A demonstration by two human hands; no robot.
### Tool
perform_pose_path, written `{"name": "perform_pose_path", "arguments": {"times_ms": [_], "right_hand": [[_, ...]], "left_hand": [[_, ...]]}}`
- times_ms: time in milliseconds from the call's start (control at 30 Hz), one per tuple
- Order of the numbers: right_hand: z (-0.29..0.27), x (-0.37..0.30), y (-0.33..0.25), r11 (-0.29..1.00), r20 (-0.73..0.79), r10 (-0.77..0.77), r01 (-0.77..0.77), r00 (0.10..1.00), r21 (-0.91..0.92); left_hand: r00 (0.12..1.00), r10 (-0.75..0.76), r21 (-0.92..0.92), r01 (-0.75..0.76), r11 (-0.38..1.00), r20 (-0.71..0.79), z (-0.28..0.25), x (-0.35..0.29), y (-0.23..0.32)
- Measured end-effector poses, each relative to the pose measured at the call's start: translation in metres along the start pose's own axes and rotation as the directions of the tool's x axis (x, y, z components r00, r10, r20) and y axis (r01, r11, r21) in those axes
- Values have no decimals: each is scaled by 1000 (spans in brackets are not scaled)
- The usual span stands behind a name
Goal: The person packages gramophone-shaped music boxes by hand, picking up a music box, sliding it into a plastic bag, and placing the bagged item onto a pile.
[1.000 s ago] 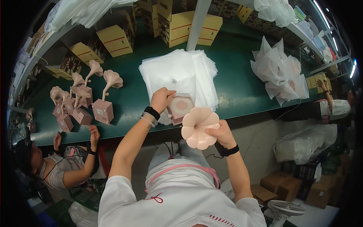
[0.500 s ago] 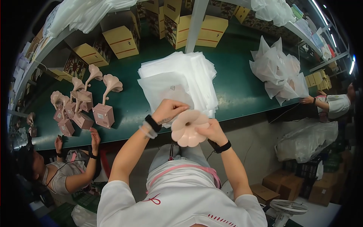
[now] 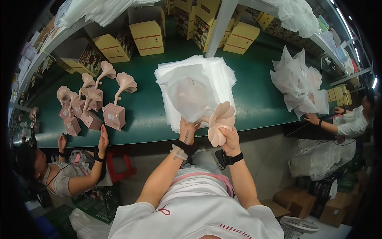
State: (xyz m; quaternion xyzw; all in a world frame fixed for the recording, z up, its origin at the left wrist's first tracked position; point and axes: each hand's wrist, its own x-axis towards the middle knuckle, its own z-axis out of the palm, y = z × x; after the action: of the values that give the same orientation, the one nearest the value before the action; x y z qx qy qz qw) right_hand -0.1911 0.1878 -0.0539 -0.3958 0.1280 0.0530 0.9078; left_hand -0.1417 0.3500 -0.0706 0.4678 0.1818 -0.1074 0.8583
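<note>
A pale pink toy gramophone with a flower-shaped horn [image 3: 221, 123] is between my hands, tilted, its base a blurred pink shape inside a translucent white bag [image 3: 191, 89]. My right hand [image 3: 230, 141] is closed on the horn's petal rim, outside the bag. At the bag's near edge, my left hand [image 3: 188, 131] is closed on the bag beside the horn's neck; its fingertips are partly hidden. Beneath the bag lies a stack of white bags [image 3: 227, 75] on the green table [image 3: 147, 99].
Several pink gramophones [image 3: 114, 115] stand at the left, near a co-worker's raised hands [image 3: 103, 137]. Yellow boxes [image 3: 147, 38] line the back, and a metal post [image 3: 221, 30] rises behind the stack. Bagged items [image 3: 300, 83] sit at the right beside another co-worker's hand [image 3: 312, 118].
The horn has turned from facing up to sideways, and the gramophone's base is now inside the bag. My left hand has moved down to the bag's near edge.
</note>
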Motion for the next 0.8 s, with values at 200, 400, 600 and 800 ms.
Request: {"name": "perform_pose_path", "arguments": {"times_ms": [200,400,600,800], "right_hand": [[11,22,-7,953,37,-42,51,998,-298],[3,48,16,758,5,-8,9,1000,-652],[22,57,-10,392,38,-161,99,986,-915],[8,57,-16,621,16,-80,63,997,-781]], "left_hand": [[971,-52,786,-155,599,232,-23,-8,18],[952,-220,720,-2,693,215,-75,28,-18],[807,590,755,-412,510,42,-55,25,-13],[777,476,897,-438,-63,412,-12,72,52]]}}
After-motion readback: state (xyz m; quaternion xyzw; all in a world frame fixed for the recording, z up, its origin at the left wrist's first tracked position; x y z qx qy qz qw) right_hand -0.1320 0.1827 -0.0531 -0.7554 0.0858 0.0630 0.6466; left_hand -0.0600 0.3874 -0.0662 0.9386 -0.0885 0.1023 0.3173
